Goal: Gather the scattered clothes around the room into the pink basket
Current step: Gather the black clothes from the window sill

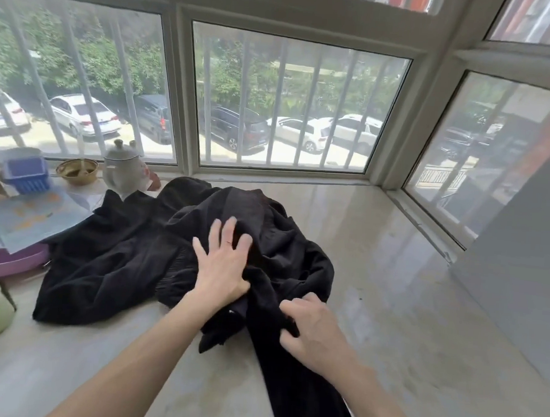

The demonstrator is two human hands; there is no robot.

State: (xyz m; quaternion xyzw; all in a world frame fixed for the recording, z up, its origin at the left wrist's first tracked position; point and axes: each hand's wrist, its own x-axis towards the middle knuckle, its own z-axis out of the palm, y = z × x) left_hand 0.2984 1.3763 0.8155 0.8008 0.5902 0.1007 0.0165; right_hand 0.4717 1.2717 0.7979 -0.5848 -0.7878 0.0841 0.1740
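The step in hand was the pickup of one item: a crumpled black cloth garment [114, 255] that lay spread in loose folds on the pale polished stone window ledge [390, 276], with one length of it trailing toward the person and out of the bottom of the view. The two hands were apart but both on the cloth. The left hand [222, 262] lay flat on the raised middle of the heap, fingers straight and spread, pressing down. The right hand [312, 329] was nearer the person, its fingers curled round a bunched fold at the garment's near edge.

The pink basket was not in view, so the garment was judged far from delivered. At the far left of the ledge, just beside the cloth's spread edge, stood a white ceramic teapot [124, 170], a small brass bowl [77, 170] and a small blue plastic crate [26, 174].

The next move probably called for drawing the wide left portion inward and bunching it under both hands before lifting, so that no sleeve dragged against the teapot, and then carrying the bundle off to find the basket.
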